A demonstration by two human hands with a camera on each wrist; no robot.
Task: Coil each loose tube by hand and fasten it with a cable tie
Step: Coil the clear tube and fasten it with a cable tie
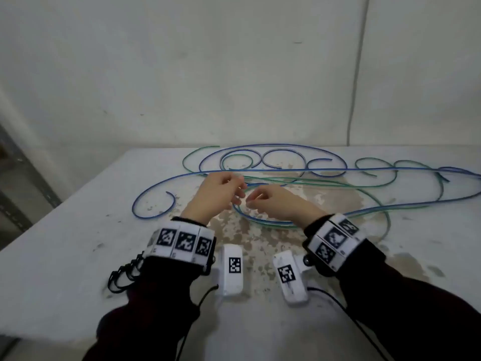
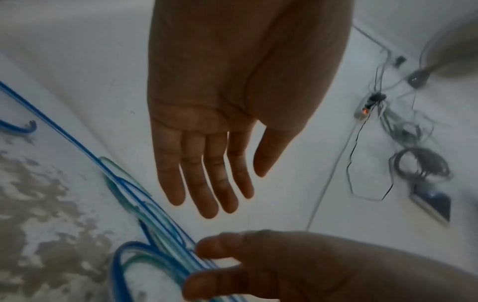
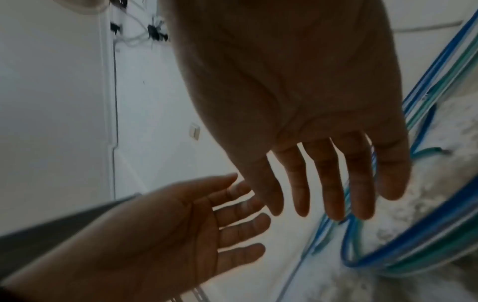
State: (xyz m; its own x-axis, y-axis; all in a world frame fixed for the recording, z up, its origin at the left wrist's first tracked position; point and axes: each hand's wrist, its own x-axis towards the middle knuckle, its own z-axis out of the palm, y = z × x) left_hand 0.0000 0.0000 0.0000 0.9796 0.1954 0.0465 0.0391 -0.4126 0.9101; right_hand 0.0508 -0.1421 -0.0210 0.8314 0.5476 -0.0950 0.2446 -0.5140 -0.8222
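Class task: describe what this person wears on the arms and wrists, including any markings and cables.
Both arms wear dark sleeves. Each wrist carries a white band of black-and-white square code markers: left, right. A white camera block with its own marker sits beside each band. Thin black cables trail from them. The hands are bare.

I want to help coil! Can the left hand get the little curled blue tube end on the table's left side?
Probably yes. The left hand is open and holds nothing, and only bare white table lies between it and the short curled blue tube end.
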